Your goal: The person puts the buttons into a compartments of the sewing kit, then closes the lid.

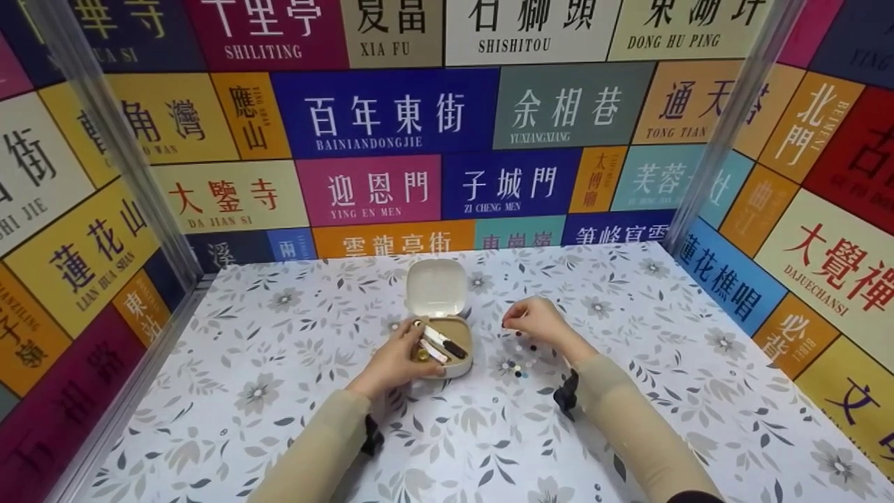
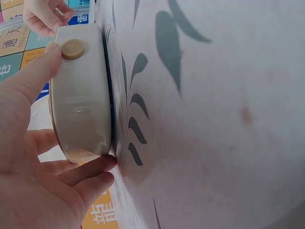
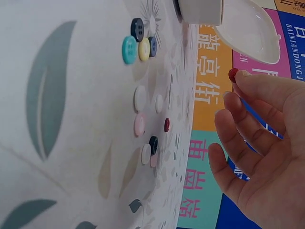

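A cream sewing box point(image 1: 462, 369) stands on the table with its lid point(image 1: 436, 288) raised at the back. My left hand point(image 1: 392, 360) grips the box, thumb near the round tan clasp point(image 2: 73, 49) and fingers around the other side. Inside lie a white tube with a dark end point(image 1: 454, 349) and other small items, partly hidden. To the right of the box, my right hand point(image 1: 543, 323) pinches a red button point(image 3: 233, 75) between thumb and index finger, above the table. Below it lie several loose buttons, among them a teal button point(image 3: 129, 50) and a pink button point(image 3: 139, 124).
A white tablecloth point(image 1: 279, 447) with grey leaves and flowers covers the table. Colourful panels point(image 1: 384, 112) with Chinese lettering rise behind and at both sides. Metal posts point(image 1: 726, 133) stand at the back corners.
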### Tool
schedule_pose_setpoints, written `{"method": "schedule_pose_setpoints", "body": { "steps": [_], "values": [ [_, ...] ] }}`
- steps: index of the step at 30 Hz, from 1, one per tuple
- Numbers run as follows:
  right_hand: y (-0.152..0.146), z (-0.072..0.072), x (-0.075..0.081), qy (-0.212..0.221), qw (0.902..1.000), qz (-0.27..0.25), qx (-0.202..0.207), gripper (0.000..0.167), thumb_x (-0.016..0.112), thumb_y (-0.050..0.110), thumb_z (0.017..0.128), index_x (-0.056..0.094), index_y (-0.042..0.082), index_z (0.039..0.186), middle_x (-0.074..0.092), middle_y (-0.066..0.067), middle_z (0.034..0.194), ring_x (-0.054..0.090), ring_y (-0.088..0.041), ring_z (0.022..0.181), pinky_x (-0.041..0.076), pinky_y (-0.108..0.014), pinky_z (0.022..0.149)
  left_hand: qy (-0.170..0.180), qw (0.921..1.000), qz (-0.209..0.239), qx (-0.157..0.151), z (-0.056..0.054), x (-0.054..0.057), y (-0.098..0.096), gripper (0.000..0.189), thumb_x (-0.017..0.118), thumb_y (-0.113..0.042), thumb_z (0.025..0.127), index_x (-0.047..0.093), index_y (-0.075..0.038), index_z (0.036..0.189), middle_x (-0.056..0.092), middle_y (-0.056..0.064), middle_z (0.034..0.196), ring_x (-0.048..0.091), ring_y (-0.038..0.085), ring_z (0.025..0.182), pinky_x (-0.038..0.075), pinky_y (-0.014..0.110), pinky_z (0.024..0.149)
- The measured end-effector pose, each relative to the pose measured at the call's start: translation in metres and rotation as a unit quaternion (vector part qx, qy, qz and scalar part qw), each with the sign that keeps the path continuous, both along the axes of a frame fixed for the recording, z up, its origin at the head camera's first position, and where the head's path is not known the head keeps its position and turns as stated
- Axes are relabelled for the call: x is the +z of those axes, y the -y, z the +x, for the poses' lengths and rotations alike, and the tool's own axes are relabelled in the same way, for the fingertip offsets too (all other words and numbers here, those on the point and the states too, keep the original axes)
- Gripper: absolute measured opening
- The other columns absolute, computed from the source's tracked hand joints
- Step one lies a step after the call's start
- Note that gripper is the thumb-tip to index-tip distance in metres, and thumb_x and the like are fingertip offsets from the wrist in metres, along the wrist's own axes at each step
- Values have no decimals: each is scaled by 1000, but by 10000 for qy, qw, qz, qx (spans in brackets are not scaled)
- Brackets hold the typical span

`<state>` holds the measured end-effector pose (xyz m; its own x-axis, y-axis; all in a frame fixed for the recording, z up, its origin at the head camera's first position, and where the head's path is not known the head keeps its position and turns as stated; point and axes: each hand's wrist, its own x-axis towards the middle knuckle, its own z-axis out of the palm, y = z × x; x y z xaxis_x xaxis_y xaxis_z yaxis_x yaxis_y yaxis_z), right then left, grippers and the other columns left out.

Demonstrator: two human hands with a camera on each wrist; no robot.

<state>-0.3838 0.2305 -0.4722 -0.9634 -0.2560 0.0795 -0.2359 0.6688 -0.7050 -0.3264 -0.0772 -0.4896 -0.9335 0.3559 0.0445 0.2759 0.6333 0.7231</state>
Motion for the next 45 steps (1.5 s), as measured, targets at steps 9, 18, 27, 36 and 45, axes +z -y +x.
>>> {"method": "schedule_pose_setpoints", "body": {
  "steps": [9,18,27,36,45],
  "values": [
    [3,-5,2,-201,9997,88,100,7,71,15,87,77,10,86,70,0,81,64,-24,73,50,-30,59,-134,9998,-15,-128,-2,1,1,101,82,-44,74,29,-8,153,17,12,160,26,36,140,26,49,112],
    [7,-4,1,-245,9994,134,191,6,72,13,86,76,9,85,70,1,78,59,-16,64,48,-29,56,46,9999,140,-19,0,-2,1,100,83,-42,73,30,-10,153,17,10,160,26,36,140,23,50,113],
    [11,-4,0,-159,9995,104,247,8,71,14,87,76,9,89,70,0,81,61,-21,67,49,-30,58,23,10000,59,-20,0,-1,1,101,83,-43,73,30,-10,153,16,11,160,26,36,141,23,50,113],
    [17,-6,3,-173,9994,-44,301,7,72,15,87,76,10,87,71,0,81,63,-42,74,48,-26,50,-17,9999,-121,27,0,1,0,100,82,-44,75,30,-7,152,16,15,159,26,37,140,25,49,112],
    [24,-7,7,-188,9992,-9,361,7,71,16,87,76,11,87,70,1,79,60,-30,64,45,-26,48,132,9998,71,94,1,0,0,102,84,-43,73,30,-10,153,14,11,161,24,36,141,23,50,113]
  ]
}}
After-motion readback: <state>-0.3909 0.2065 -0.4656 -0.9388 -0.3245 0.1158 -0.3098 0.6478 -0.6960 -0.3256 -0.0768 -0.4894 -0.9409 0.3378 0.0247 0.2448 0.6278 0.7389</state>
